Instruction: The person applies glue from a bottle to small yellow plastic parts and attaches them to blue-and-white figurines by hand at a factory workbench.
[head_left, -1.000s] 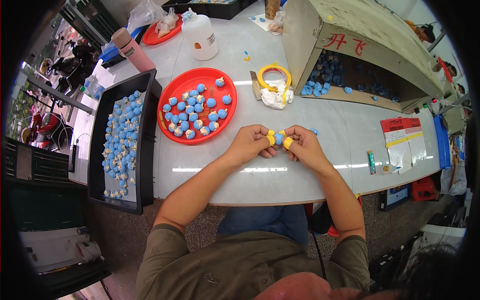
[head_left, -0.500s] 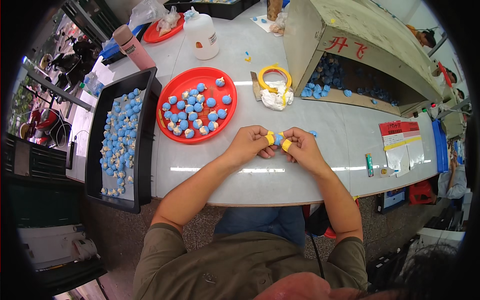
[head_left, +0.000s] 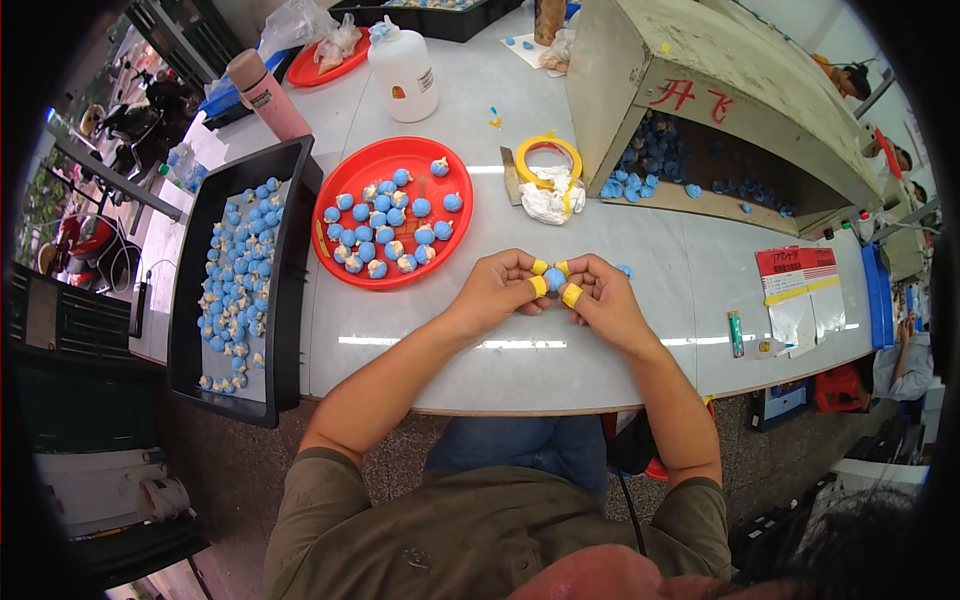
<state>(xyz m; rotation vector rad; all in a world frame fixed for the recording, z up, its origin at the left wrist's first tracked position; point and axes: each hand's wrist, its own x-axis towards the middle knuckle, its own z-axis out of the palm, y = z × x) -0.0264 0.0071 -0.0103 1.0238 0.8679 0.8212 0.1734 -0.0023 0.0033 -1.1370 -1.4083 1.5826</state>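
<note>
Between the fingertips of both hands is a small blue ball-shaped piece [head_left: 554, 280], pinched from either side just above the table. My left hand [head_left: 505, 288] has thumb and forefinger closed on it, with yellow tape round those fingertips. My right hand [head_left: 603, 298] grips the other side, its thumb and forefinger also taped yellow. A second blue piece [head_left: 625, 271] lies behind the right hand, partly hidden by it. Left of the hands, a round red tray [head_left: 330, 262] carries several blue balls [head_left: 384, 235] with cream-coloured tufts.
A deep black tray [head_left: 290, 330] of similar balls stands at the left. Beyond my hands lie a yellow tape roll [head_left: 577, 160], a crumpled white tissue [head_left: 545, 205] and a flat scraper [head_left: 511, 176]. A white bottle [head_left: 405, 75] and a beige cabinet [head_left: 700, 75] stand farther back.
The fingers have shifted slightly round the blue piece, and more of it shows between them. Both hands stay in about the same place.
</note>
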